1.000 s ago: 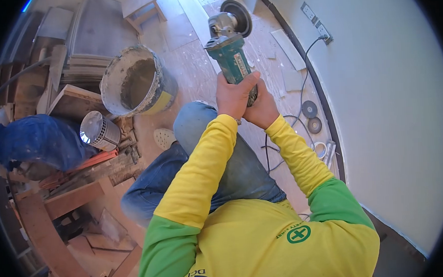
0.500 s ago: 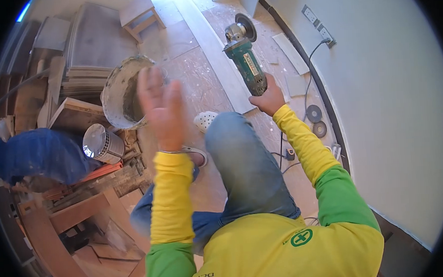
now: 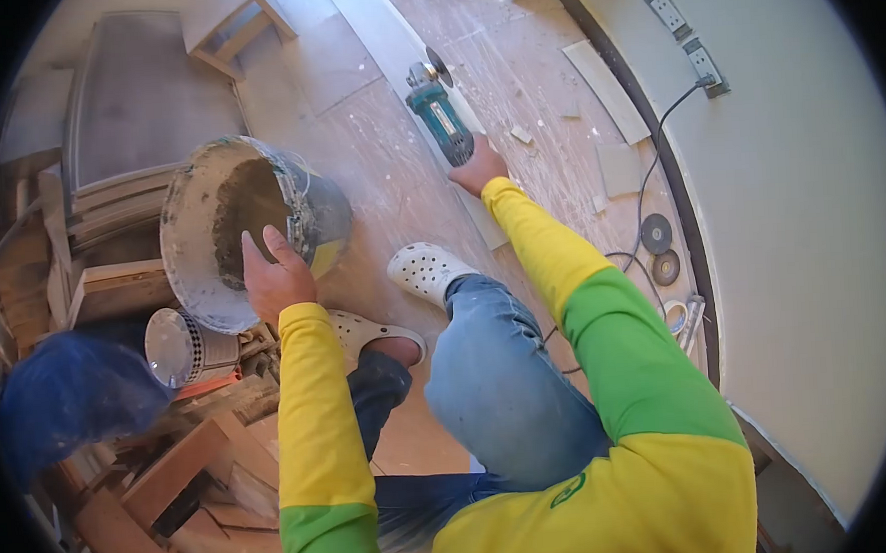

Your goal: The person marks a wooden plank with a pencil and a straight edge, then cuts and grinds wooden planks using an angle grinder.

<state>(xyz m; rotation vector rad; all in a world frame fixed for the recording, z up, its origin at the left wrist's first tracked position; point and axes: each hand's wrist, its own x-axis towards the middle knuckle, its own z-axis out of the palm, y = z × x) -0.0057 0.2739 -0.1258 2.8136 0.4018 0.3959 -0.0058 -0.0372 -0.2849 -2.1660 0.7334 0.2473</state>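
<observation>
My right hand (image 3: 479,166) is wrapped round the rear end of a green angle grinder (image 3: 439,119). The grinder points away from me, over the long pale plank (image 3: 380,34) on the floor; whether its disc (image 3: 439,67) touches the plank I cannot tell. My left hand (image 3: 280,275) is empty, thumb and fingers apart, in front of the mouth of a large, mortar-crusted bucket (image 3: 324,208). I cannot tell if it touches the rim.
A black cord (image 3: 649,186) runs to the wall socket (image 3: 704,66). Two grinding discs (image 3: 656,233) and a tape roll (image 3: 675,316) lie by the wall. A white pail (image 3: 171,348), blue plastic (image 3: 74,396), stacked boards (image 3: 153,91) and a wooden stool (image 3: 240,32) are at left.
My right hand has brought the grinder left and over the plank. My left hand, blurred and raised before, has come lower beside the bucket's mouth. The whole view has shifted too.
</observation>
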